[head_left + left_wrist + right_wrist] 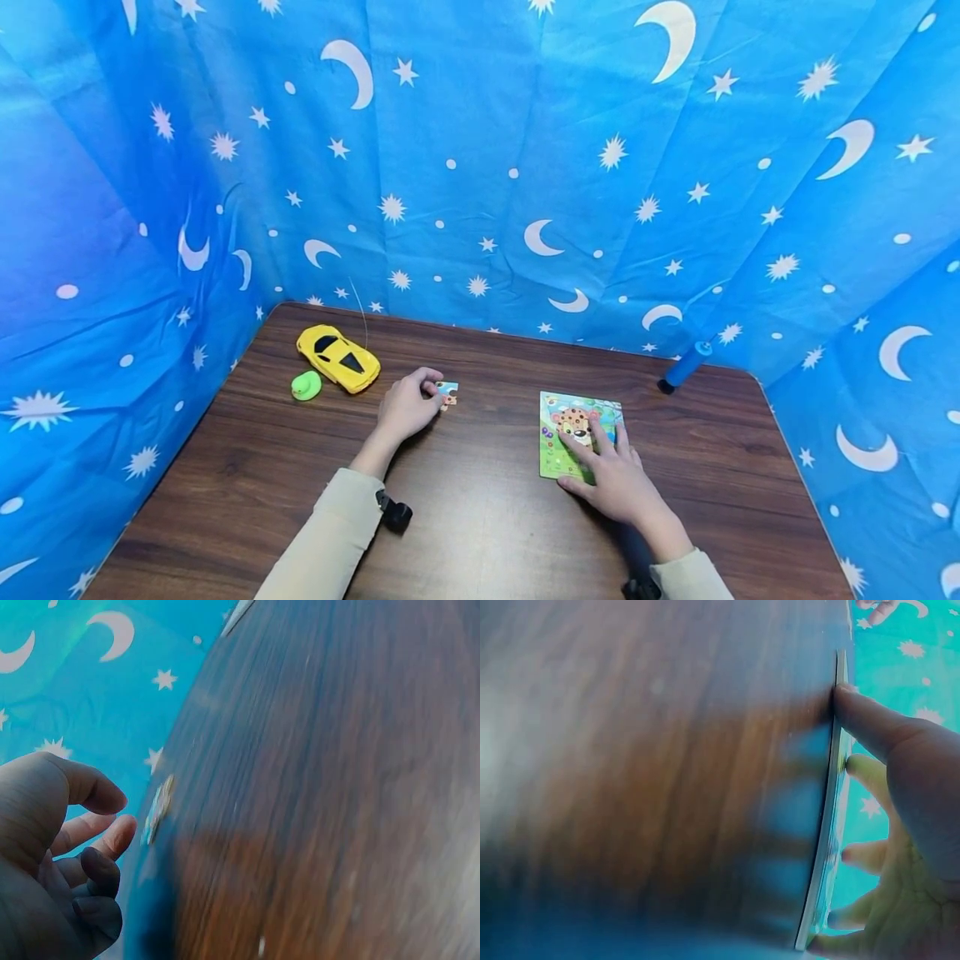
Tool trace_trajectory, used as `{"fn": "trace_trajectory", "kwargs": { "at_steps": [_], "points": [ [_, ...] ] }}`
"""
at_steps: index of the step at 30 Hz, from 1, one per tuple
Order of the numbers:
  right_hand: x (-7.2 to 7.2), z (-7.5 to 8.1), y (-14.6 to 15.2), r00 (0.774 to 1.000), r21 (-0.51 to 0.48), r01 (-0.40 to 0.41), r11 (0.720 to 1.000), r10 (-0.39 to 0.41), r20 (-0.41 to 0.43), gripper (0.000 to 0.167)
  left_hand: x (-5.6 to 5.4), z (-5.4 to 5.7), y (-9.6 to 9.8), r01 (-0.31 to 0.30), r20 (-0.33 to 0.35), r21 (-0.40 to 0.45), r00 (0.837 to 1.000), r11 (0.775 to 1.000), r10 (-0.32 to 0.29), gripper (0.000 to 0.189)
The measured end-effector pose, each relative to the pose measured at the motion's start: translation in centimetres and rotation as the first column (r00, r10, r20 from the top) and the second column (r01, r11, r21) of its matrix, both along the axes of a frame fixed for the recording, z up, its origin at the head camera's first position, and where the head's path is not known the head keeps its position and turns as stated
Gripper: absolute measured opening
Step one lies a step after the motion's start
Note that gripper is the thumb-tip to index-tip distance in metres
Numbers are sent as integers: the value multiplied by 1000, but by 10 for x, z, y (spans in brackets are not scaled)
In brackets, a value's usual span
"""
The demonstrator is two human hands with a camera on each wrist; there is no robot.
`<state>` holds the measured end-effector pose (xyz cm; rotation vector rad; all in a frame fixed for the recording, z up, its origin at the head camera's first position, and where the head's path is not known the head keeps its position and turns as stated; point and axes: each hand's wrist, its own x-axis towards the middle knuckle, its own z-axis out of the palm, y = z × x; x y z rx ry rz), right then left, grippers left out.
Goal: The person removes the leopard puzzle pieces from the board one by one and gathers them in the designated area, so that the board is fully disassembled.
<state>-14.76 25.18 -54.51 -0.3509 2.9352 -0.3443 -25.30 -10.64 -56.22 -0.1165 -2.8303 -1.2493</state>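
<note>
My left hand (405, 406) is beside a small jigsaw puzzle piece (449, 390), blue above and orange below, lying on the table. In the left wrist view, the loosely bent fingers (112, 840) stop just short of the piece (158, 810), with nothing in their grasp. Over on the right, my right hand (611, 475) rests with spread fingers on a jigsaw puzzle board (553, 467) showing a spotted cartoon animal. Its thumb touches the board's near edge, and the hand covers the lower right of the picture. Seen edge-on, the board (821, 825) lies flat under the fingertips.
On the left of the brown table (480, 517) stand a yellow toy car (339, 358) with a thin antenna and a green toy duck (306, 386). A blue cylinder (684, 367) with a black end is at the back right. Blue star-patterned cloth (480, 167) surrounds the table.
</note>
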Motion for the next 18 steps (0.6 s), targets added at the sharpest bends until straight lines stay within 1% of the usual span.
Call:
{"fn": "trace_trajectory", "kwargs": {
  "at_steps": [5, 8, 10, 14, 18],
  "points": [
    [2, -1, 7, 999, -7, 4, 1000, -5, -32, 70, 1, 6, 20, 67, -39, 2, 997, 998, -67, 27],
    [2, -1, 10, 1000, -7, 6, 1000, -7, -30, 70, 0, 10, 35, 122, -68, 12, 990, 992, -121, 27],
    [2, -1, 10, 1000, -5, 7, 1000, -7, -24, 70, 0, 12, 46, 159, -76, 18, 985, 987, -157, 28],
    [2, 0, 11, 1000, -3, 11, 1000, -11, -9, 71, 3, 14, 69, 217, -58, 22, 975, 976, -216, 30],
    [2, 0, 12, 1000, 11, 10, 1000, -10, -3, 71, 7, 11, 93, 261, -32, 5, 965, 965, -260, 31]
  ]
}}
